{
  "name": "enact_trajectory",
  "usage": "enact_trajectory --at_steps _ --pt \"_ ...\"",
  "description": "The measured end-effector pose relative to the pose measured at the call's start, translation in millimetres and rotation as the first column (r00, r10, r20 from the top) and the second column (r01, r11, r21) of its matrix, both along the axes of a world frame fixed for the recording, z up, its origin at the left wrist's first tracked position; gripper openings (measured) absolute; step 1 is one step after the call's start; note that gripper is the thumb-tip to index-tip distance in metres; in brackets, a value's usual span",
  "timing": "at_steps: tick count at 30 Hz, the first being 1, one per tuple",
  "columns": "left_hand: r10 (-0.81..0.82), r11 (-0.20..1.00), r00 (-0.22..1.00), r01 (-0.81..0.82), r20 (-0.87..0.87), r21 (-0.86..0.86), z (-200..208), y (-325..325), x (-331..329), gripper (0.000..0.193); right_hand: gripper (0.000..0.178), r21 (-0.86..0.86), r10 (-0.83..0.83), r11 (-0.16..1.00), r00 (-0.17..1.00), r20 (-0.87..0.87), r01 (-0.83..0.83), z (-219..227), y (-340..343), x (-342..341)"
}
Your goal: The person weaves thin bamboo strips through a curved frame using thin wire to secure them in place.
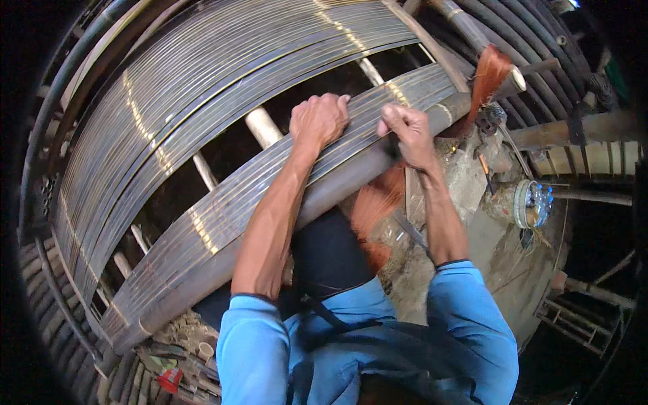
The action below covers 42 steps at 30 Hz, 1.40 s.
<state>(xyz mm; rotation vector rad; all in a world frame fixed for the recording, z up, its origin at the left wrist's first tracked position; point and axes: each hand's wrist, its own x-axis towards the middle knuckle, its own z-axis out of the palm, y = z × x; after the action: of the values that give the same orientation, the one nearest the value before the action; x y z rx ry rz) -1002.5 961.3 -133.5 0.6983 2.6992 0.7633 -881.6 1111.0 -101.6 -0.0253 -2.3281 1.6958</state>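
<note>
Before me lies a curved platform of thin grey slats (263, 47), bound across with pale ties. A narrower slat strip (229, 202) runs along its near side, beside a thick round pole (351, 172). My left hand (320, 120) curls its fingers over the far edge of this strip, thumb side to the right. My right hand (407, 135) is closed in a fist above the strip, near the pole. Something dark and blurred shows just below the right fist. Whatever the right fingers hold is hidden.
An orange-brown fibre bundle (493, 71) hangs at the pole's right end; another fibre bundle (378, 202) lies below the pole. A grey blade-like piece (410, 229) is near my right forearm. At right stands a bucket (521, 202) with plastic bottles. Gaps open between the slats, over crossbars (263, 127).
</note>
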Motion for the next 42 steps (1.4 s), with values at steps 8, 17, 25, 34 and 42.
enact_trajectory --at_steps 8,17,25,34,42 --pt "0.365 0.814 0.734 0.047 -0.573 0.579 -8 -110 69 0.020 0.041 0.358 -0.030 0.924 0.910 0.413 -0.132 2 47 146" --pt "0.759 0.631 0.651 -0.732 -0.008 0.257 -76 -286 289 0.055 0.035 0.787 -0.430 0.617 0.844 0.321 0.015 -19 14 179" --pt "-0.534 0.336 0.447 -0.666 0.717 0.666 -1 -196 233 0.020 0.038 0.543 0.047 0.840 0.995 -0.083 0.005 35 -139 74" --pt "0.084 0.841 0.878 -0.316 0.471 0.439 146 -405 188 0.015 0.030 -0.082 0.875 0.474 0.457 0.161 -0.877 78 -224 29" --pt "0.516 0.856 0.844 -0.502 -0.147 0.121 56 -494 63 0.028 0.042 0.683 0.465 0.614 0.881 0.092 -0.395 14 -218 -71"
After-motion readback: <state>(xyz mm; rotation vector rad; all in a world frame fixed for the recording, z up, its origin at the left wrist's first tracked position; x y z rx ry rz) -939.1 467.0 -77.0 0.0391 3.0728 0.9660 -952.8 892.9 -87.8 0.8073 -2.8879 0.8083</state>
